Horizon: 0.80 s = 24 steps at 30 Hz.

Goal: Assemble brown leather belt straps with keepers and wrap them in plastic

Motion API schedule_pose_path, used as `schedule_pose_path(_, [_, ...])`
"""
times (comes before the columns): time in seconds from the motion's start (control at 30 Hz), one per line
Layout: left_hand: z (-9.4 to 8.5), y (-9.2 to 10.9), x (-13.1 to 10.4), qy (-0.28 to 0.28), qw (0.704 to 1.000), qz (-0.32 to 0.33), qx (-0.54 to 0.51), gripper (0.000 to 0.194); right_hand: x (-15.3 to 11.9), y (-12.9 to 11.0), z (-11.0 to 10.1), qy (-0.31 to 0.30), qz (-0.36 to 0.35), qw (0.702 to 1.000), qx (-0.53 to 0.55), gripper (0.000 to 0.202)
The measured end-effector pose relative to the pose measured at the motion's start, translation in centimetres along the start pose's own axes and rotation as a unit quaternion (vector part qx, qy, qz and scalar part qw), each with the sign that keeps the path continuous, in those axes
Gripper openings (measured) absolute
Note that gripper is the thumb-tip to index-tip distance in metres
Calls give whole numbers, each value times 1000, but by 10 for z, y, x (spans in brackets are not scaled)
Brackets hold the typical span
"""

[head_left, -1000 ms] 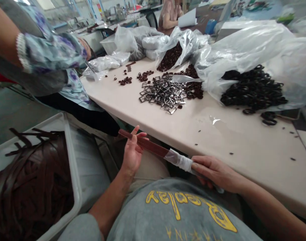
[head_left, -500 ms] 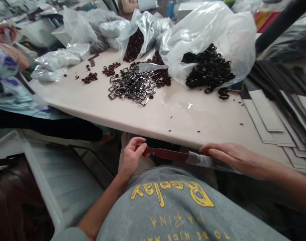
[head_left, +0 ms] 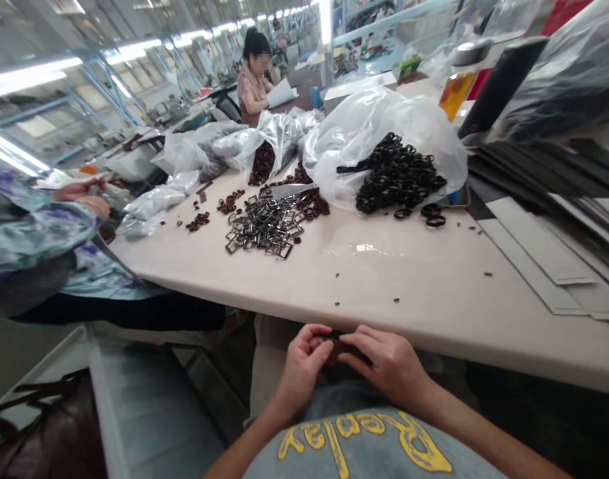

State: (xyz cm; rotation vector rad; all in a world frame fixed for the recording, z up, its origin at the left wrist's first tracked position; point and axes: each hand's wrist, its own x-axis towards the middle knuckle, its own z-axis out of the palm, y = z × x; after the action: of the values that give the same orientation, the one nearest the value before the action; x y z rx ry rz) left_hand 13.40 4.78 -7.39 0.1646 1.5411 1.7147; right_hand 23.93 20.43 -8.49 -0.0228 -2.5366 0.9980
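Observation:
Just below the table's front edge, my two hands are close together in front of my shirt. My left hand (head_left: 307, 362) is closed on a dark brown leather strap (head_left: 336, 336), of which only a short piece shows between the fingers. Its remaining length is hidden. On the right, my right hand (head_left: 387, 362) pinches the same strap, fingers above and thumb below. Beyond them on the table lies a heap of metal buckles (head_left: 264, 225), with small brown loops (head_left: 317, 205) behind it. Black loops (head_left: 397, 176) spill from a clear plastic bag (head_left: 329, 150).
Stacked dark strips with pale backs (head_left: 538, 243) cover the table's right side. A bin (head_left: 105, 412) with brown leather pieces (head_left: 45, 432) stands lower left. A co-worker's hand (head_left: 82, 189) is at the left; another person (head_left: 254, 86) sits farther back. Tiny dark bits dot the table (head_left: 294, 293).
My right hand has moved left, off the clear wrapping at the strap's end, to beside my left hand. The long stretch of strap no longer shows. The view has tilted up.

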Motion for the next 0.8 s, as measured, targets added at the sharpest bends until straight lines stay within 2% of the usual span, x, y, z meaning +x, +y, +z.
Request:
schedule_pose_path(0.13, [-1, 5, 0, 11, 1000, 4, 10, 39, -3, 3, -1, 1, -23, 999, -34, 55])
schedule_pose_path(0.23, [2, 11, 2, 1, 1000, -2, -2, 39, -1, 2, -2, 1, -25, 1000, -18, 52])
schedule_pose_path(0.33, [6, 18, 3, -19, 1000, 10, 2, 38, 2, 1, -7, 1, -31, 1000, 3, 45])
schedule_pose_path(0.5, [12, 29, 6, -52, 998, 32, 27, 33, 7, -2, -23, 10, -57, 998, -19, 41])
schedule_pose_path(0.6, [12, 36, 9, -97, 992, 40, 75, 30, 8, -4, -34, -1, -60, 998, 3, 41])
schedule_pose_path(0.7, [9, 48, 13, -150, 969, 67, 185, 28, 8, -2, -41, -1, -65, 998, 8, 39])
schedule_pose_path(0.8, [10, 59, 19, -168, 917, 145, 332, 22, 7, 2, -43, 2, -62, 998, -3, 37])
